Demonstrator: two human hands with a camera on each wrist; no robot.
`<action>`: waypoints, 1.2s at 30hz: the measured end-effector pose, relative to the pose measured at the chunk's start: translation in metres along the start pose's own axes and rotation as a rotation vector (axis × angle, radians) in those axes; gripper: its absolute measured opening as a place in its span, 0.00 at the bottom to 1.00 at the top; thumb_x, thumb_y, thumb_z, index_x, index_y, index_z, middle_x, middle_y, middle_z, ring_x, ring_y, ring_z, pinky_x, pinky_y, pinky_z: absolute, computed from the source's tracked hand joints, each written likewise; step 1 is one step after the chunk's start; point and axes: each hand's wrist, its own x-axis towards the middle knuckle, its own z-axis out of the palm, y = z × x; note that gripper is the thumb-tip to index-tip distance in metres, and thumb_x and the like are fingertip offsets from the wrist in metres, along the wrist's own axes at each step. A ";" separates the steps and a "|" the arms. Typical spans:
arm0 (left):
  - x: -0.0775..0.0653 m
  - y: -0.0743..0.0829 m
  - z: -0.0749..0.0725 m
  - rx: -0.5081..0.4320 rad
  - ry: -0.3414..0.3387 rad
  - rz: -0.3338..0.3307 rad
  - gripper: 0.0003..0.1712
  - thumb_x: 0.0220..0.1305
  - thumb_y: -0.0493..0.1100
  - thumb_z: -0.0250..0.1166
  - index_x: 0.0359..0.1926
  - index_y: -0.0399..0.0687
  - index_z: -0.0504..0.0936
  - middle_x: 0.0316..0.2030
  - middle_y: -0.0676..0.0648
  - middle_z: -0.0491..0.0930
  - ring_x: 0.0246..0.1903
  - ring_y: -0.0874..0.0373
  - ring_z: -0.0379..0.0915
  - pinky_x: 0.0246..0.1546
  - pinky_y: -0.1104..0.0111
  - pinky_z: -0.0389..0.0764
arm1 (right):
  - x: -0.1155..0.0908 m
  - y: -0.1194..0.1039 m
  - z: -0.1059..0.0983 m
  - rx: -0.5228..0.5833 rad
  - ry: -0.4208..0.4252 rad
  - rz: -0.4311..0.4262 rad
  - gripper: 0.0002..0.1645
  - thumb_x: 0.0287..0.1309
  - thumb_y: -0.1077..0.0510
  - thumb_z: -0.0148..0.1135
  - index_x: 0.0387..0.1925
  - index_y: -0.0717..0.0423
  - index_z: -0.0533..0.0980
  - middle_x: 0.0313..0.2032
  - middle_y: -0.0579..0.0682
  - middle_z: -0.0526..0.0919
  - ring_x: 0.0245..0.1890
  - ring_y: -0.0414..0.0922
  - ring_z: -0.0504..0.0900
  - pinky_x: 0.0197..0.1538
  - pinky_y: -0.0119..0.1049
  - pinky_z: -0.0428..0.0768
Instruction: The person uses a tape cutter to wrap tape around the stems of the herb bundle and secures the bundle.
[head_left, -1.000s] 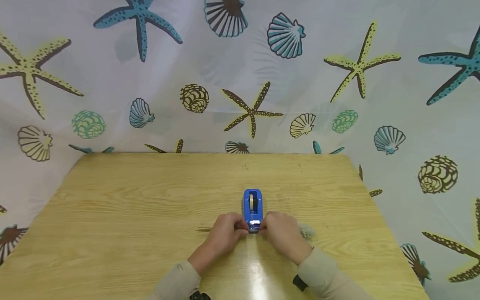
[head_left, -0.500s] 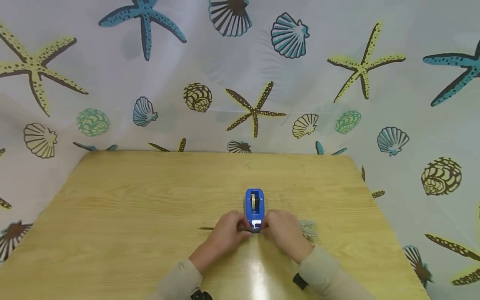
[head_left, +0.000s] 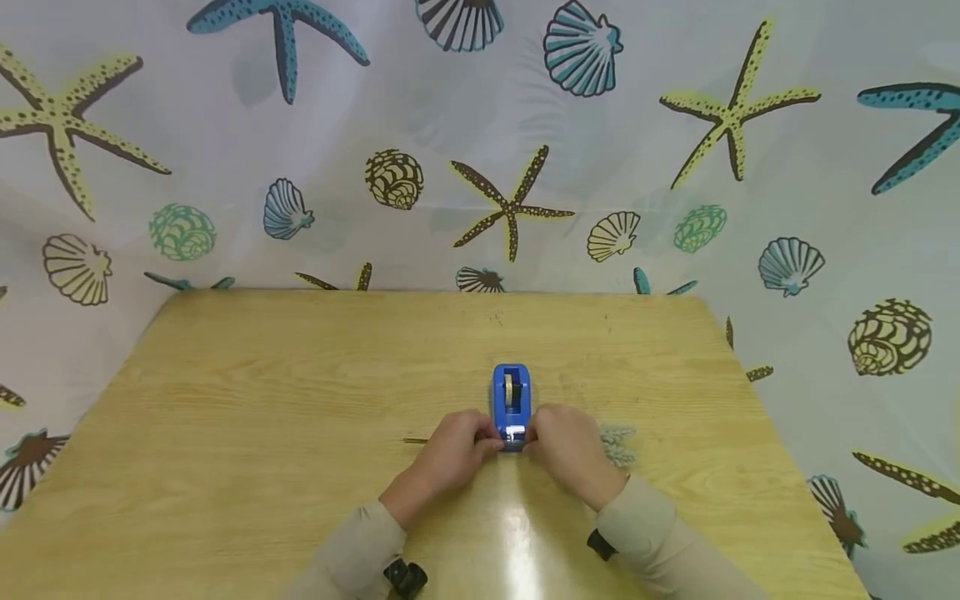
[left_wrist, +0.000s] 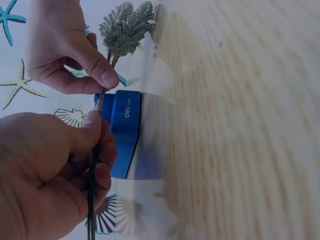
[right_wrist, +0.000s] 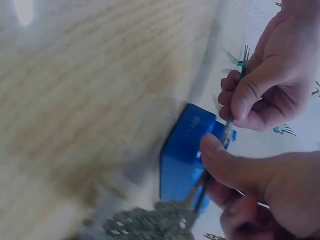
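A bunch of thin dark stems with fuzzy grey-green flower heads (head_left: 617, 444) lies crosswise in both hands, in front of a blue tape dispenser (head_left: 512, 422). My left hand (head_left: 453, 447) holds the stems (left_wrist: 91, 200) with curled fingers, their bare ends sticking out to the left. My right hand (head_left: 570, 450) pinches them between thumb and finger, close below the flower heads. Between the hands a whitish, shiny strip (right_wrist: 228, 136), apparently tape, lies around the stems. The dispenser's near end sits just behind this stretch; its roll (head_left: 508, 390) shows on top.
The wooden table (head_left: 300, 375) spreads around the hands, with a bright glare in front of them. A curtain (head_left: 322, 150) printed with starfish and shells hangs behind the table and along its sides.
Both hands keep their hold beside the dispenser. The flower heads look turned and more spread, and the stem ends at left look closer together. The head view has tilted slightly.
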 end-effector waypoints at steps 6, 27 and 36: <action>0.001 0.000 0.000 0.004 0.031 0.027 0.06 0.63 0.36 0.69 0.28 0.44 0.84 0.28 0.48 0.83 0.28 0.63 0.71 0.29 0.72 0.75 | 0.002 0.001 -0.010 0.017 -0.122 0.008 0.04 0.56 0.57 0.73 0.29 0.53 0.86 0.30 0.45 0.85 0.30 0.41 0.79 0.37 0.40 0.82; 0.002 0.001 0.001 -0.010 0.082 0.031 0.06 0.58 0.35 0.73 0.27 0.46 0.84 0.26 0.53 0.83 0.28 0.64 0.74 0.32 0.72 0.77 | 0.006 0.003 -0.007 -0.020 -0.070 0.068 0.07 0.50 0.54 0.77 0.23 0.49 0.86 0.25 0.42 0.86 0.25 0.39 0.79 0.29 0.37 0.79; 0.005 0.001 0.001 -0.047 0.116 0.013 0.07 0.55 0.33 0.74 0.27 0.45 0.84 0.26 0.51 0.83 0.28 0.64 0.76 0.32 0.72 0.79 | 0.007 0.006 -0.003 0.038 -0.027 0.073 0.10 0.47 0.57 0.79 0.20 0.53 0.82 0.21 0.43 0.82 0.23 0.39 0.76 0.27 0.35 0.76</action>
